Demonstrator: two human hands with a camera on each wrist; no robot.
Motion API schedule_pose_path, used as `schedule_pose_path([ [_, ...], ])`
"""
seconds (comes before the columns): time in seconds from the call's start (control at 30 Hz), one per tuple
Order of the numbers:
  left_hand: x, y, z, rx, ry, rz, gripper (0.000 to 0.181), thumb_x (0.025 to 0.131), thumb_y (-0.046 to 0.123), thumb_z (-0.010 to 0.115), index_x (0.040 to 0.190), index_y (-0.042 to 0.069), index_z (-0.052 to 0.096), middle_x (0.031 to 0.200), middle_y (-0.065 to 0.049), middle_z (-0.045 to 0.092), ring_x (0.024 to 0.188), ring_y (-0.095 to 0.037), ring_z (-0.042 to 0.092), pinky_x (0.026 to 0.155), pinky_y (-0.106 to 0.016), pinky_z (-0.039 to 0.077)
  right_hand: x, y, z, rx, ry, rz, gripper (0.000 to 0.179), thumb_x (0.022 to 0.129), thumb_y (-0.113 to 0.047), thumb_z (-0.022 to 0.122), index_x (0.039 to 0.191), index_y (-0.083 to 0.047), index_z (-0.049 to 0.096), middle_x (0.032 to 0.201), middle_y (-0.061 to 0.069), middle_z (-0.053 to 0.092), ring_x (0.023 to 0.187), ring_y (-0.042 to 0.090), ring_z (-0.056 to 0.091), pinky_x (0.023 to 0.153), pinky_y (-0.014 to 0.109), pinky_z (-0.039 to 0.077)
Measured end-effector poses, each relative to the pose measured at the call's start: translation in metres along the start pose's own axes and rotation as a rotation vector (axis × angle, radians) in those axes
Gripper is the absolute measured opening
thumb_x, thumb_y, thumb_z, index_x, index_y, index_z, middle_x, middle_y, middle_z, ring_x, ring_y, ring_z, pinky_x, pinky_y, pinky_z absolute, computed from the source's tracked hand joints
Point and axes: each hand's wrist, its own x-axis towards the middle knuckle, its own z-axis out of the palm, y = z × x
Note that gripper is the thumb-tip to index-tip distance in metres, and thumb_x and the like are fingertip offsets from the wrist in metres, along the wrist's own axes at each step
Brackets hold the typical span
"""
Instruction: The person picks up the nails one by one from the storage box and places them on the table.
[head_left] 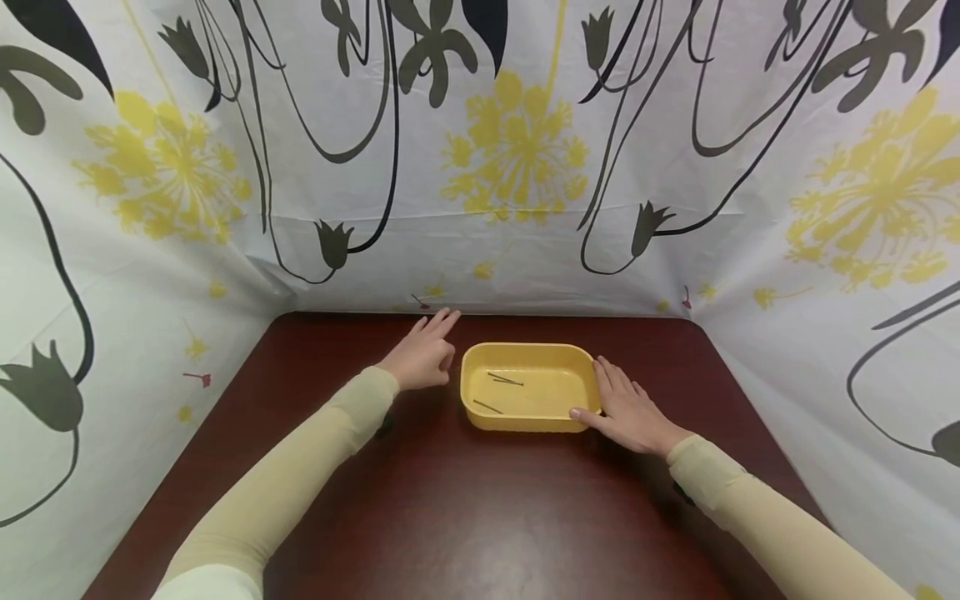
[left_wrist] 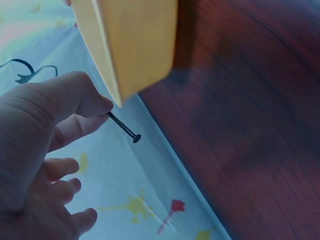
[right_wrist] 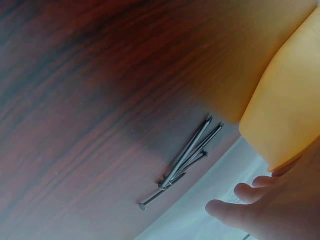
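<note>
Reddish-brown counter (head_left: 495, 508) bears a yellow tray (head_left: 528, 424) and loose nails (right_wrist: 185, 152)

The counter is dark, with streaked wood grain plain in both wrist views. Its far corners are rounded, and a pale glare lies on the glossy surface in the near middle. The yellow tray rests upright on the far half, slightly right of centre, its long side roughly in line with the far edge. In the right wrist view, several loose nails lie directly on the surface, bunched and overlapping at slight angles, near the tray but apart from it and close to an edge.
</note>
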Motion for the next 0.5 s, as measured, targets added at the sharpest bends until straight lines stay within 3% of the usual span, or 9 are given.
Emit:
schedule_pose_path([
  [0.23, -0.021, -0.019, 0.013, 0.022, -0.067, -0.077, 0.028, 0.081, 0.023, 0.081, 0.062, 0.025, 0.061, 0.166, -0.019, 0.014, 0.153, -0.037, -0.002, 0.117, -0.063, 0.010, 0.000, 0.000, -0.001, -0.001, 0.006, 0.003, 0.112, 0.091, -0.080, 0.040, 0.160, 0.001, 0.006, 0.167, 0.018, 0.006, 0.151, 0.040, 0.013, 0.112, 0.067, 0.019],
  [0.5, -0.050, -0.036, 0.023, -0.019, -0.136, -0.117, 0.032, 0.082, 0.020, 0.082, 0.060, 0.022, 0.059, 0.164, -0.023, 0.019, 0.152, -0.042, 0.003, 0.115, -0.065, 0.011, 0.001, 0.001, 0.001, -0.009, 0.018, -0.004, 0.111, 0.091, -0.079, 0.041, 0.160, 0.001, 0.008, 0.166, 0.019, 0.009, 0.150, 0.041, 0.016, 0.112, 0.067, 0.021],
])
